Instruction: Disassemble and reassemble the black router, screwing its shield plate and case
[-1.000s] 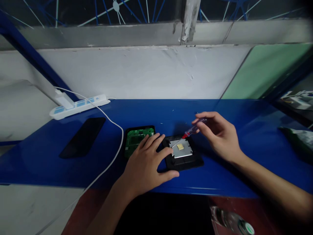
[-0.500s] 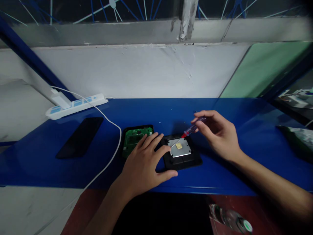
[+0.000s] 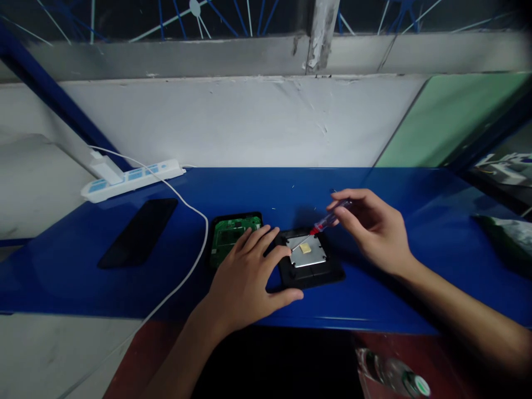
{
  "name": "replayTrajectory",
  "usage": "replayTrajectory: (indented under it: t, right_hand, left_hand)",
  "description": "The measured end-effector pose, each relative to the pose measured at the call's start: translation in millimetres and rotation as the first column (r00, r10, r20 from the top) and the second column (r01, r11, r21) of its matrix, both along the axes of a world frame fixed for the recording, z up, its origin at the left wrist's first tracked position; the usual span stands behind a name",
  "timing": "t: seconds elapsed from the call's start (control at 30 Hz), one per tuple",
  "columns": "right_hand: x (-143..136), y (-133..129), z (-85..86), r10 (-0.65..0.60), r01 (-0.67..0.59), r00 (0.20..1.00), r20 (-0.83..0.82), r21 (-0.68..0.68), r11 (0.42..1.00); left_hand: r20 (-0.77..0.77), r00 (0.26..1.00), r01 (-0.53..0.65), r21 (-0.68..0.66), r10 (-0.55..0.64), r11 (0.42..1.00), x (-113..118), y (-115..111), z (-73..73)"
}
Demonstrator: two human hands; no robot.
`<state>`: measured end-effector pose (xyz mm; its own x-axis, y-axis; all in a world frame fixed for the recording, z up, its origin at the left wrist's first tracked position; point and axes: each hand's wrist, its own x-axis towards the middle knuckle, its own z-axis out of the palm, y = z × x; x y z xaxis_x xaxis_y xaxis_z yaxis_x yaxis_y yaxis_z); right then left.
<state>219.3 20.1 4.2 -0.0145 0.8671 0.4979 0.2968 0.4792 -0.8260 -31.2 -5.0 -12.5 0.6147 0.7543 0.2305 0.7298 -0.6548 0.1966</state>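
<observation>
Left to right along the bench (image 3: 257, 188): power strip (image 3: 132, 178) at the back left corner, phone (image 3: 139, 233) near the left end, cable (image 3: 207, 233) running off the front edge. None of these has moved on the bench over the last second; only our view shifts a touch.

Board (image 3: 224, 238) sits in its black tray, mid-bench, part hidden by our left hand (image 3: 245, 277). That hand is palm down, fingers spread, thumb out just in front of the cover's near edge. Index tip is at the plate's left edge; can't tell if it presses.

Cover (image 3: 316, 277) lies flat right of the board, between the bench's back and front edges, with plate (image 3: 313, 257) on it and pad (image 3: 305, 248) on the plate. Screwdriver (image 3: 328, 221) slants down-left across the plate, tip by our index.

Right hand (image 3: 376, 230) pinches the handle, thumb against fingers, same pose as before. No visible progress, then: we judge we're steady on one spot. Can't see what the tip meets.
</observation>
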Motion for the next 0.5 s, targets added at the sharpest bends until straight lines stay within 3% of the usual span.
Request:
replayTrajectory:
  t: [0.5]
  right_hand:
    - [0.3,-3.2,-0.3,-0.02,0.019,0.999,0.032,0.011,1.0]
  left_hand:
    - [0.034,0.999,0.007,-0.003,-0.007,1.0,-1.8,1.0,-2.8]
